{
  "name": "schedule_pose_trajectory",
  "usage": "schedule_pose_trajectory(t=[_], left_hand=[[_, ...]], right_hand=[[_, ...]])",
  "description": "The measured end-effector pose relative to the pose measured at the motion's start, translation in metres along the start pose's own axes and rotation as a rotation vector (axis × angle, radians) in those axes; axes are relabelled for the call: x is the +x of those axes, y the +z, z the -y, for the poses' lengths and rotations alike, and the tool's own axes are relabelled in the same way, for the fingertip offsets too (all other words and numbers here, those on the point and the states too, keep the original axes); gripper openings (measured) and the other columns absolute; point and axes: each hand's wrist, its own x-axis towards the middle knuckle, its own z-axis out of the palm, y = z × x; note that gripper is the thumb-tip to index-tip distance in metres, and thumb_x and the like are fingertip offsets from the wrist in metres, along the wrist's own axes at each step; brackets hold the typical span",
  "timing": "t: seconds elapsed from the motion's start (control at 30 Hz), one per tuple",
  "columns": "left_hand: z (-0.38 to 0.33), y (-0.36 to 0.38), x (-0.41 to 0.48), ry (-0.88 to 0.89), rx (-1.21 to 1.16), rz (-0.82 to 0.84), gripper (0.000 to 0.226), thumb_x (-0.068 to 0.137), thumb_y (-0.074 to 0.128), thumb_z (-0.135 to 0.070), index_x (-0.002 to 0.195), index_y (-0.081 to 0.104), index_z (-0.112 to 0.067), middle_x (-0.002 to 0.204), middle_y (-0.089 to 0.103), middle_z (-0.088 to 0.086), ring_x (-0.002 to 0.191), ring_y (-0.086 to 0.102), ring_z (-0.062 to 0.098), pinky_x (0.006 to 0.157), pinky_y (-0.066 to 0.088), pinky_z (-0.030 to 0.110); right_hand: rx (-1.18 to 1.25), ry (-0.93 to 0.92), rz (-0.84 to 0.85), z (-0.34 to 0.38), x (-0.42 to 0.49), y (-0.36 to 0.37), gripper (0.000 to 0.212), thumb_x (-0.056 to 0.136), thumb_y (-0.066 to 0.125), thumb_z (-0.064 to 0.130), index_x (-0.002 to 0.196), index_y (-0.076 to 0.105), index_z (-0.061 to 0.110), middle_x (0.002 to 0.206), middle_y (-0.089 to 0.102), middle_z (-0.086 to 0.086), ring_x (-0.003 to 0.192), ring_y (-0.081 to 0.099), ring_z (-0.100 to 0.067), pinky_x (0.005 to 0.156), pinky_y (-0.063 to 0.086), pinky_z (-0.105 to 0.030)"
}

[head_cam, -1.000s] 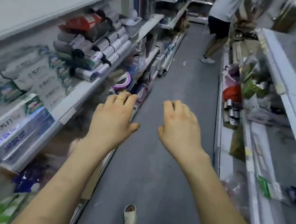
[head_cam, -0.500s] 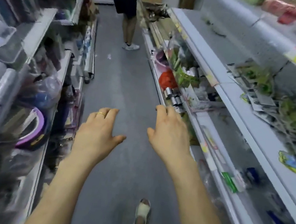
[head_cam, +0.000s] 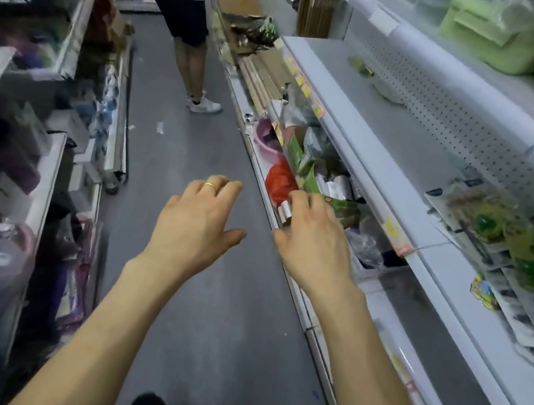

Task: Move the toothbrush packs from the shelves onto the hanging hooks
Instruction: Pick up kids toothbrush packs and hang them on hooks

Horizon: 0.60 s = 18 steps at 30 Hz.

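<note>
A pile of flat carded packs [head_cam: 507, 252], green and yellow on grey card, lies on the right-hand shelf [head_cam: 389, 141] against a perforated back panel [head_cam: 477, 129]; the blur hides whether they hold toothbrushes. My left hand [head_cam: 199, 218], with a gold ring, hovers over the aisle floor, fingers loosely spread and holding nothing. My right hand [head_cam: 313, 240] hovers beside the lower right shelf's edge, fingers relaxed and holding nothing. No hooks are plainly visible.
A person in dark shorts [head_cam: 182, 16] stands further down the aisle at a cardboard box [head_cam: 236, 3]. The lower right shelf holds a red bag [head_cam: 279, 180], a pink basin [head_cam: 265, 136] and green packets. Crowded shelves [head_cam: 4, 163] line the left side.
The view has swung from the left toothpaste shelves round to the right-hand shelves. Both hands stayed out in front, holding nothing, and now lie nearer the right shelf.
</note>
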Motion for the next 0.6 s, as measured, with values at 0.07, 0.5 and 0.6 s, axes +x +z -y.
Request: schedule_pose_trajectory(t=[0.07, 0.5, 0.6], left_hand=[[0.023, 0.003, 0.051, 0.026, 0.006, -0.004, 0.072, 0.089, 0.072, -0.052, 0.149, 0.04, -0.026, 0.153, 0.044, -0.002, 0.132, 0.047, 0.031, 0.091, 0.053, 0.048], [0.188, 0.022, 0.391, 0.361, 0.027, 0.055, 0.075, 0.089, 0.067, -0.057, 0.152, 0.04, -0.028, 0.154, 0.043, -0.003, 0.135, 0.048, 0.028, 0.095, 0.052, 0.046], [0.193, 0.019, 0.463, 0.463, 0.022, 0.06, 0.074, 0.088, 0.068, -0.055, 0.151, 0.041, -0.027, 0.15, 0.046, -0.003, 0.132, 0.049, 0.029, 0.094, 0.052, 0.047]], right_hand=[[0.002, 0.015, -0.005, 0.005, 0.05, 0.012, 0.05, 0.089, 0.072, 0.03, 0.13, 0.05, 0.013, 0.125, 0.054, -0.012, 0.119, 0.054, -0.036, 0.094, 0.051, -0.051], [0.019, 0.282, -0.077, 0.075, 0.364, 0.089, 0.058, 0.092, 0.07, 0.039, 0.14, 0.045, 0.019, 0.135, 0.05, -0.005, 0.127, 0.053, -0.03, 0.099, 0.05, -0.048], [0.018, 0.385, -0.123, 0.071, 0.413, 0.086, 0.06, 0.095, 0.066, 0.037, 0.147, 0.043, 0.018, 0.141, 0.049, -0.007, 0.13, 0.051, -0.031, 0.104, 0.048, -0.049]])
